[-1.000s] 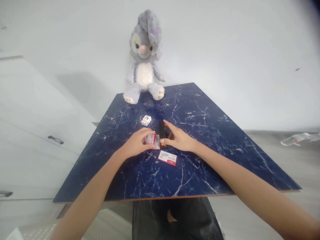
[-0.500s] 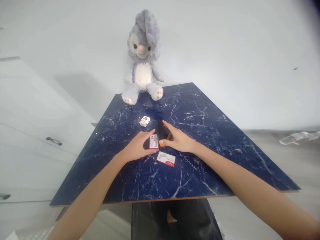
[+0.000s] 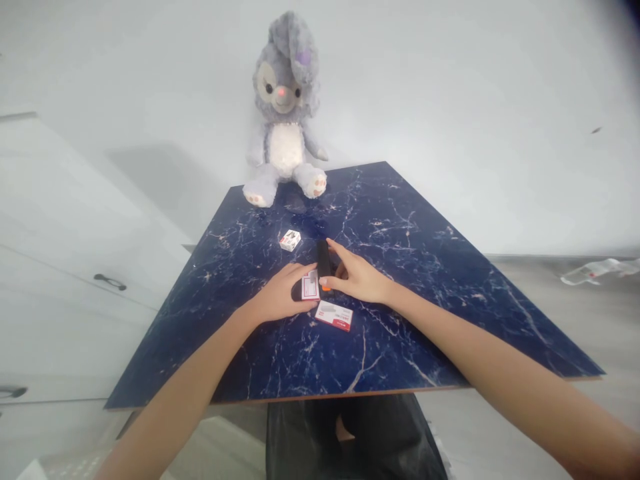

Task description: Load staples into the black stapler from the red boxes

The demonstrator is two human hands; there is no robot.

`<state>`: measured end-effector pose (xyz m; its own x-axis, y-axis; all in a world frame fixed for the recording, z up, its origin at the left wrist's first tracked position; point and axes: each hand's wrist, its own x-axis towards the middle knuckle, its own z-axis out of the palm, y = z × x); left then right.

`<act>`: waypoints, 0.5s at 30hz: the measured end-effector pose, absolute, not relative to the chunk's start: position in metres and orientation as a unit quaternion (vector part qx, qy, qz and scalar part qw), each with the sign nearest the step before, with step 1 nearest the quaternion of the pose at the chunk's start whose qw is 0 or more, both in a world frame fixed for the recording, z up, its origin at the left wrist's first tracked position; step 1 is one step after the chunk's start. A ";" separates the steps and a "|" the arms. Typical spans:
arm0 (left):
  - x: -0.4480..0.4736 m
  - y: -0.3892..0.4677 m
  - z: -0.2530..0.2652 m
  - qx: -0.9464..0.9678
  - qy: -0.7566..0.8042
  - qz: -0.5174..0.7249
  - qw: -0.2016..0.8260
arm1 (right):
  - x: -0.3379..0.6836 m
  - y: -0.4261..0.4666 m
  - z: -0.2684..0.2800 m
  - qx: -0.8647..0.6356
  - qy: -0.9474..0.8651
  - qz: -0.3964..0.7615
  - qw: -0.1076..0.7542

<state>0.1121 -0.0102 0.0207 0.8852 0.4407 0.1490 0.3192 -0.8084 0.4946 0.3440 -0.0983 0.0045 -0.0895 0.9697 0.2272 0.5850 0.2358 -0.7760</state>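
Side by side on the blue table, a small red-and-white box (image 3: 310, 285) and a black stapler-like object (image 3: 323, 257) with an orange part lie between my hands. My left hand (image 3: 280, 293) curves around the box, fingers at its far edge and thumb at its near edge. On the right, my right hand (image 3: 357, 275) grips the black object lengthwise, with the index finger at the far end and the thumb by the orange part. A flat white-and-red box (image 3: 334, 315) lies just nearer to me. Beyond my left hand rests a small white box (image 3: 290, 241) with dark printing.
The table (image 3: 420, 320) has a dark blue marbled top. A grey plush rabbit (image 3: 286, 147) sits at its far edge against the wall. White cabinets with a dark handle (image 3: 110, 282) stand at the left. A clear plastic item (image 3: 595, 271) lies off to the right.
The view has shifted slightly. My left hand has closed a little around the small red-and-white box. My right hand keeps its hold on the black object.
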 end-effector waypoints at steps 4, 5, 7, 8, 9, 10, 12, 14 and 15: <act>0.115 -0.011 0.019 0.942 0.205 0.141 0.226 | 0.341 -0.097 0.001 -0.572 -0.691 0.225 0.381; 0.116 -0.011 0.019 0.943 0.201 0.142 0.225 | 0.341 -0.096 0.000 -0.573 -0.692 0.221 0.380; 0.116 -0.011 0.020 0.947 0.184 0.146 0.219 | 0.342 -0.096 0.000 -0.569 -0.696 0.219 0.379; 0.116 -0.011 0.021 0.950 0.173 0.148 0.213 | 0.342 -0.096 0.000 -0.566 -0.698 0.219 0.380; 0.115 -0.011 0.022 0.952 0.165 0.152 0.206 | 0.343 -0.096 0.000 -0.563 -0.700 0.221 0.381; 0.114 -0.011 0.024 0.954 0.161 0.160 0.197 | 0.343 -0.096 -0.001 -0.560 -0.700 0.222 0.382; 0.112 -0.013 0.029 0.953 0.158 0.192 0.171 | 0.342 -0.097 -0.002 -0.557 -0.698 0.223 0.392; 0.110 -0.017 0.032 0.956 0.143 0.226 0.119 | 0.341 -0.097 -0.003 -0.553 -0.693 0.220 0.407; 0.110 -0.021 0.033 0.961 0.124 0.234 0.080 | 0.340 -0.097 -0.004 -0.550 -0.692 0.218 0.414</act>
